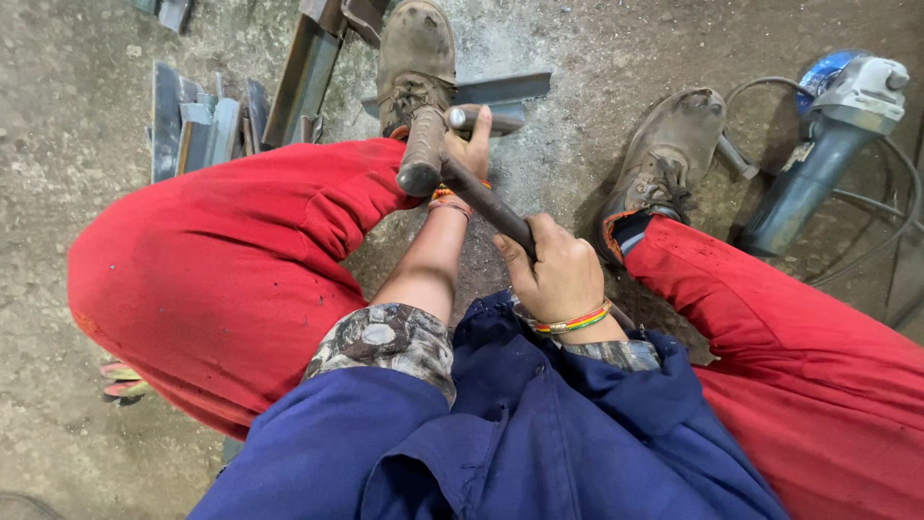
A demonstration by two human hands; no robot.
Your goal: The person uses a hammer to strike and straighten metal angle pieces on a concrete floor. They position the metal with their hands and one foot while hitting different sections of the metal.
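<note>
Hammer (423, 154) is raised in my right hand (558, 274), fingers wrapped round its handle; my left hand (469, 140) pins a steel rod (462, 117) at 12 o'clock. A striking step, I judge; the blow needs square aim.

Tight pocket between my knees, open floor only at the edges.

My right hand (558, 274) and left hand (469, 144) work in a narrow gap walled by the red trouser legs (231, 260) at 9 and 3 o'clock. The hammer (452, 169) crosses that gap. At 12 o'clock the left boot (416, 58) and a flat steel bar (500, 91) block the way; the right boot (664, 159) stands at 1 o'clock. Steel offcuts (202, 120) crowd 10 o'clock, and the angle grinder (818, 144) with its cable (885, 231) takes 2 o'clock. I see bare concrete floor (67, 106) at far 9 to 10 o'clock.
</note>
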